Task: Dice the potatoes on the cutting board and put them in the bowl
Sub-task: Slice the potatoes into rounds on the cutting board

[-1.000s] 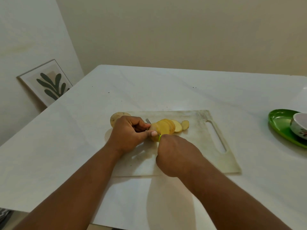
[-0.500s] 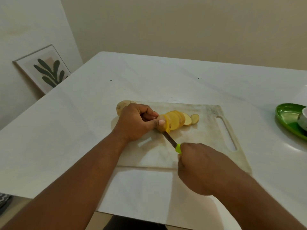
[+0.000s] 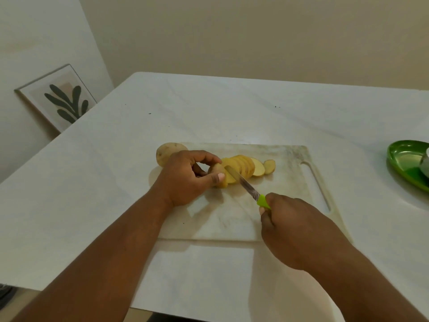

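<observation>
The potato is held on the cutting board by the left hand. The knife is gripped by the right hand. Fingers should be kept curled back, and even slices cut.

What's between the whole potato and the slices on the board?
The left hand, gripping the potato end being cut, as the head view shows.

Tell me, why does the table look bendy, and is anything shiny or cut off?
Head view: the wide lens bows the table edges; a soft glare patch sits just beyond the cutting board; the green plate and the bowl on it are cropped at the right edge.
</observation>
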Demonstrator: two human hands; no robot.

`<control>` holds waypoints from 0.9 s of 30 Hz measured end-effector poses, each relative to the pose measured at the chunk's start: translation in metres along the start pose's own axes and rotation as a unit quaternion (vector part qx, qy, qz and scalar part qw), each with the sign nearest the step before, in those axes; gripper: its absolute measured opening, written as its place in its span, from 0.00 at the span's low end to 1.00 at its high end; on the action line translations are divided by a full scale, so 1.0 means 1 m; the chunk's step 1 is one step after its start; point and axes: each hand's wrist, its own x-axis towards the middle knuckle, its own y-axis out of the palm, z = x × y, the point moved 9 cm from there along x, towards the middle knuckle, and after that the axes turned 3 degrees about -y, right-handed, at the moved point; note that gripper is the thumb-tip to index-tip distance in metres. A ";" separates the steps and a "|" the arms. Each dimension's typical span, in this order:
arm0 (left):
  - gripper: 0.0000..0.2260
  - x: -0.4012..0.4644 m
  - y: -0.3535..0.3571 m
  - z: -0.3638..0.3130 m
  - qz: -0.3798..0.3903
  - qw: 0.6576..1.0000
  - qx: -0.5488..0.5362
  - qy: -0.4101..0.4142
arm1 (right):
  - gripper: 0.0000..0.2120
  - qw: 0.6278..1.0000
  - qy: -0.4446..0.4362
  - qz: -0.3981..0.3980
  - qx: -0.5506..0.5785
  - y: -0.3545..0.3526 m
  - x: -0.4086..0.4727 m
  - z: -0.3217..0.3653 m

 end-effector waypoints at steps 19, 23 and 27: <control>0.14 -0.012 0.002 -0.011 0.125 0.992 0.003 -0.029 | 0.11 1.000 -0.014 -0.008 0.015 0.007 0.031 0.009; 0.15 -0.012 -0.007 -0.007 0.123 0.991 -0.007 -0.049 | 0.11 1.000 -0.020 -0.021 0.005 0.005 0.035 0.010; 0.18 -0.013 -0.009 -0.008 0.132 0.989 -0.007 -0.064 | 0.11 0.999 -0.020 -0.026 0.000 0.006 0.037 0.011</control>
